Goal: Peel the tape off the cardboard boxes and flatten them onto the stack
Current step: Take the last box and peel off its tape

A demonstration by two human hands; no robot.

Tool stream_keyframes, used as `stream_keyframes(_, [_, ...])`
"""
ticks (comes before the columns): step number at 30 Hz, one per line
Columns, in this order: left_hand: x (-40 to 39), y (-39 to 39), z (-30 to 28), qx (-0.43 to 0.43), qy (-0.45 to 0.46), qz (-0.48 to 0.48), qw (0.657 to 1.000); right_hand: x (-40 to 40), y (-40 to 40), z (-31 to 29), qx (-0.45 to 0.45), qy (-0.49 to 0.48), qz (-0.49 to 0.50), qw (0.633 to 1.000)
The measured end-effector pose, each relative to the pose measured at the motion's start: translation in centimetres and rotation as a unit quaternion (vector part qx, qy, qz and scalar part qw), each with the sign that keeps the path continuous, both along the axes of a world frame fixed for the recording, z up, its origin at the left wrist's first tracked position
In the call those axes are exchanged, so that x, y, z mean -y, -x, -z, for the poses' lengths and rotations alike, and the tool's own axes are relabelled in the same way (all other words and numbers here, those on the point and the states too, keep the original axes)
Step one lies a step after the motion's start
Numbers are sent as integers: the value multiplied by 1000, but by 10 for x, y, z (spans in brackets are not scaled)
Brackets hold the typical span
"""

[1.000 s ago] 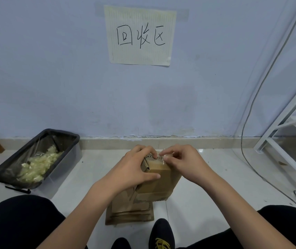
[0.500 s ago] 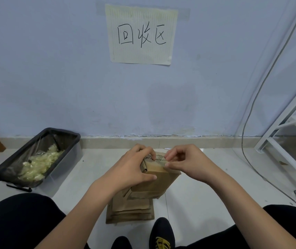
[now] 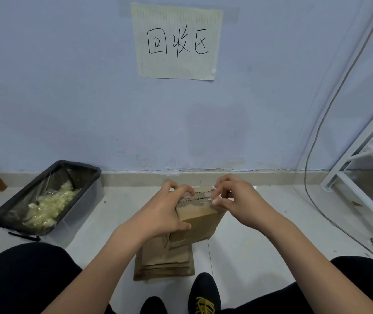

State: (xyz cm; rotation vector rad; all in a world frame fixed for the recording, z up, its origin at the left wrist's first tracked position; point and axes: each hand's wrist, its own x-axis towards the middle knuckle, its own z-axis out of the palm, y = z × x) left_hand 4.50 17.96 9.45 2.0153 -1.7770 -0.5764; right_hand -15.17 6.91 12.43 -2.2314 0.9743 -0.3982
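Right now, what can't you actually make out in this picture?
- Tape on the cardboard box, head view: clear and tiny, mostly covered by the right hand.
- Box's left side: covered by the left hand.
- Stack count: the box hides its far end.
- Bin contents: pale scraps, too blurred to identify.

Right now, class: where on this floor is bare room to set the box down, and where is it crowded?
Bare tile lies between the black bin and the flattened cardboard stack, and right of the stack toward the white rack. Crowded directly over the stack: both hands grip the cardboard box.
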Motion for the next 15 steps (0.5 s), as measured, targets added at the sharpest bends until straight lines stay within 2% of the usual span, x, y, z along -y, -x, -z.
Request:
stream_keyframes(3, [0,2,1,7,-12,1,1000,-1,0,-2,21,-48,17,999])
stream_keyframes(7, [-1,5,2,27,-40,6,999,-6,-4,3,-3,-26,28,999])
stream_keyframes(10, [1,4,2,28,-39,2,999,-7,-6,2,12,-30,16,999])
stream_keyframes(13, [2,2,3,30,-30,3,999,-7,-8,-1,-21,-4,21,1000])
stream_keyframes(15, [2,1,4,36,-36,4,999,-7,-8,-2,-23,-21,26,999])
